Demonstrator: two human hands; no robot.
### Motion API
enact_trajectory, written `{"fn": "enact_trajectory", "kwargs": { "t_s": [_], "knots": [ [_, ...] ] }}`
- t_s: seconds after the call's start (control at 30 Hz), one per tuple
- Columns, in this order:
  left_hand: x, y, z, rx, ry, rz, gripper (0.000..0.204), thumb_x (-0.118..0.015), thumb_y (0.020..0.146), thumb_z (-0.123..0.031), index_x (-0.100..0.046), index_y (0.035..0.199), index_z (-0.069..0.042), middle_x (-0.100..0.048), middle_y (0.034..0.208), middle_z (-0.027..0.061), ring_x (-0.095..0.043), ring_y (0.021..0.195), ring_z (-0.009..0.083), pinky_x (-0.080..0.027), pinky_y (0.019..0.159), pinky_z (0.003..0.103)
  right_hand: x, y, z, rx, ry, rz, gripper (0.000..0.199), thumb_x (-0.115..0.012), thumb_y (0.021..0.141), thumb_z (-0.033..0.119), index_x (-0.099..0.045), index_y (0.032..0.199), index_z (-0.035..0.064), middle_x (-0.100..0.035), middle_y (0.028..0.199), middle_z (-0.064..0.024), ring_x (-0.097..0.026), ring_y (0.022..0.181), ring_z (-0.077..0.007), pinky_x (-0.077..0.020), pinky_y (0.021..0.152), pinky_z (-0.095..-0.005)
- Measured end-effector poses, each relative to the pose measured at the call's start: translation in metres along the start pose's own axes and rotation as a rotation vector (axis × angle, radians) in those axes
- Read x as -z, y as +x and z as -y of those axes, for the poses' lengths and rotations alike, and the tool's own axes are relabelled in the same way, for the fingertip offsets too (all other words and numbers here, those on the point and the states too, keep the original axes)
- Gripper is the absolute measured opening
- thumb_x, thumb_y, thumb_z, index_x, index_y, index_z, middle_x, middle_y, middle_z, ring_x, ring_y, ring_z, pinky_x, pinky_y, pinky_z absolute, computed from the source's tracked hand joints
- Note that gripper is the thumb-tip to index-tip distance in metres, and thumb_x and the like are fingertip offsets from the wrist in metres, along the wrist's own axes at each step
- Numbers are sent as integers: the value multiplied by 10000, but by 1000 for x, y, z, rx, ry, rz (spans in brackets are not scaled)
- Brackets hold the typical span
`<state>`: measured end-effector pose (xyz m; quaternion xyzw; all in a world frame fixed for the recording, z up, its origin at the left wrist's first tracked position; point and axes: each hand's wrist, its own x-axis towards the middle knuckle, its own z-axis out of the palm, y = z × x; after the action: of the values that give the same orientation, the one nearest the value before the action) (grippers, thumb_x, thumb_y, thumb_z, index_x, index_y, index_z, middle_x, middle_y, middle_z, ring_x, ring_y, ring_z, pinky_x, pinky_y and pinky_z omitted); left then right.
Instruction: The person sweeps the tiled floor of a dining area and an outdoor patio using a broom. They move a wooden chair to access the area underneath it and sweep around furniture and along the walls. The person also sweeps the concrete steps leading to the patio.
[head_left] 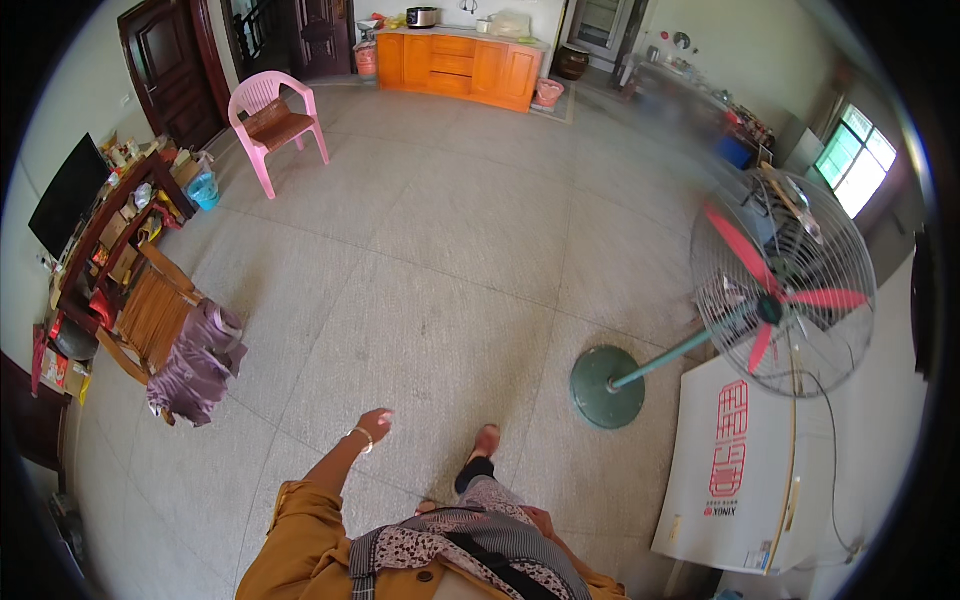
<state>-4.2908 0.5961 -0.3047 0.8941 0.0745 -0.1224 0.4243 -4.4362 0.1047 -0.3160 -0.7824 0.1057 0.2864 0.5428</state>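
a grey, seamed floor (430,270) spans a wide room; one pink chair (262,91), one wooden chair (150,328), one orange cabinet (452,68), one standing fan (769,309) with three red blades (740,248); one purple cloth (200,365) drapes the wooden chair, left of the left hand (374,426); its fingers look bent, their grip i cannot tell; the right hand is out of view
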Motion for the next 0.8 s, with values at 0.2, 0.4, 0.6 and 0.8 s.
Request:
{"fn": "enact_trajectory", "kwargs": {
  "t_s": [0.2, 0.4, 0.6, 0.8],
  "knots": [
    [-4, 127, -68, -7, 85, 126, 335, -573, 763, -213, -556, 1082, -114, -628, 943, 99, -596, 863, 230, -469, 756, 333, 80, 164, -66, -148, -401, 28, 283, -526, 768, 241, -613, 933, 29, -627, 903, -142, -579, 856, -273, -442, 767, -346],
    [-18, 146, -28, 415, 373, 442, 413, -532, 716, -182, -562, 1126, -142, -560, 1135, 106, -522, 1057, 270, -429, 875, 341, 206, 329, -21, 21, -852, -67, 212, -454, 678, 157, -601, 749, 22, -598, 838, -203, -557, 821, -383, -436, 720, -464],
    [-32, 227, -14, 729, -14, 456, 328, -562, 729, -191, -598, 1048, -124, -590, 1073, 93, -550, 998, 249, -438, 852, 344, 276, 508, 112, 117, -437, -379, 259, -530, 680, 149, -637, 882, 26, -616, 787, -206, -595, 769, -358, -478, 707, -399],
    [-17, 471, -69, 467, 49, 485, 252, -549, 768, -238, -635, 961, -101, -608, 1018, 97, -564, 950, 237, -432, 840, 354, 298, 594, 261, 33, -200, -259, 291, -547, 681, 145, -630, 938, 35, -627, 729, -165, -615, 700, -269, -488, 654, -355]
  ]
}}
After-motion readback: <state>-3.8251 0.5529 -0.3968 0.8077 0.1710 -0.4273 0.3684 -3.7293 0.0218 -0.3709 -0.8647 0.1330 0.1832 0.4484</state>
